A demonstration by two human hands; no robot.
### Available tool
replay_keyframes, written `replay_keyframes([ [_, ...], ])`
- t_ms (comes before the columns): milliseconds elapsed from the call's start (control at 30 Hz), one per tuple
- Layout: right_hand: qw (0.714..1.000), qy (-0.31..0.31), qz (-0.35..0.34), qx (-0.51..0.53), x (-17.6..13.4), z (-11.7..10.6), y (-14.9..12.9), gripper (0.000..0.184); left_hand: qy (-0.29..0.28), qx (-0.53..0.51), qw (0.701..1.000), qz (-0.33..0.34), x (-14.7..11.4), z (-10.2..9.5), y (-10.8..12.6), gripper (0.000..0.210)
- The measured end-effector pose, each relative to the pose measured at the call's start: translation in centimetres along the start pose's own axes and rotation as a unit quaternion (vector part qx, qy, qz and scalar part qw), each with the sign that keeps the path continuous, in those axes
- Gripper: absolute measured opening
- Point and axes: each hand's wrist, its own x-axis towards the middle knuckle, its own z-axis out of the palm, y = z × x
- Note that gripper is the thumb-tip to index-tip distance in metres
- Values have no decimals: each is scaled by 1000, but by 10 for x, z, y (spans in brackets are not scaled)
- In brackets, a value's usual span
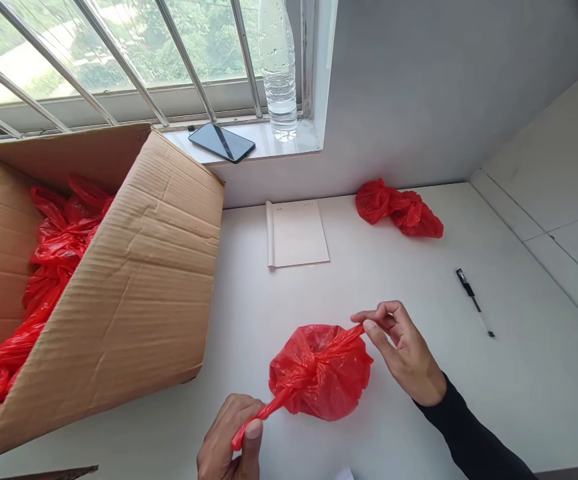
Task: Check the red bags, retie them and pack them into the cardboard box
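Note:
A red plastic bag (336, 390), rounded and knotted at the top, rests on the white table (399, 437) in front of me. One twisted handle end runs toward the lower left, where my left hand (233, 437) pinches it between thumb and fingers. The other end stretches to the upper right, and my right hand (401, 350) grips it between thumb and forefinger. Both ends look pulled out taut from the central knot. What the bag contains cannot be made out through the plastic.
An open cardboard box (163, 267) with several red bags (63, 233) inside stands at left. Behind lie a notebook (299, 233) and another red bag (399, 208); a pen (475, 301) is at right. The windowsill holds a phone (222, 142) and a water bottle (279, 80).

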Motion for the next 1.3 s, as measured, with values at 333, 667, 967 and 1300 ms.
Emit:
replay_keyframes([
  [333,973,-93,13,-212,-5,0,3,35,-143,119,983,-4,6,31,-8,52],
  [667,973,-95,46,-203,2,-13,5,39,-104,214,969,63,-4,20,-26,51],
  [967,987,-71,-90,-109,-32,15,2,14,-114,181,970,116,-2,36,-10,55],
  [1300,843,-65,-289,-449,-41,56,63,58,-172,287,927,173,-12,75,-21,59],
])
